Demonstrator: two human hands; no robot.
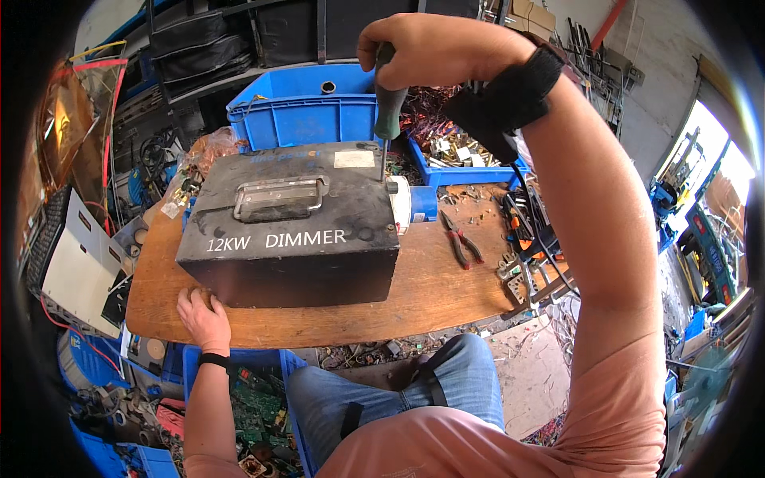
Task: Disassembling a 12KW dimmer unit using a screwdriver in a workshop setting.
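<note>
A black metal equipment box (295, 211) with a folding metal handle (280, 197) on its top lies on the wooden table. My right hand (406, 52) is raised above the box's far right edge, wrapped round a dark green screwdriver (389, 107). The screwdriver stands upright, its shaft down at the right edge of the box's top; the exact tip contact is too small to tell. At the box's near left corner my left hand (204, 319) rests with its fingers on the table edge, holding nothing. A blue and white round connector (410, 204) juts from the box's right side.
Pliers with red handles (462, 240) lie on the wooden table (335, 323) right of the box, near several hand tools (522, 227). Behind stand a large blue crate (303, 119) and a blue tray (466, 175) of metal pieces. A blue bin (291, 362) of circuit boards sits below.
</note>
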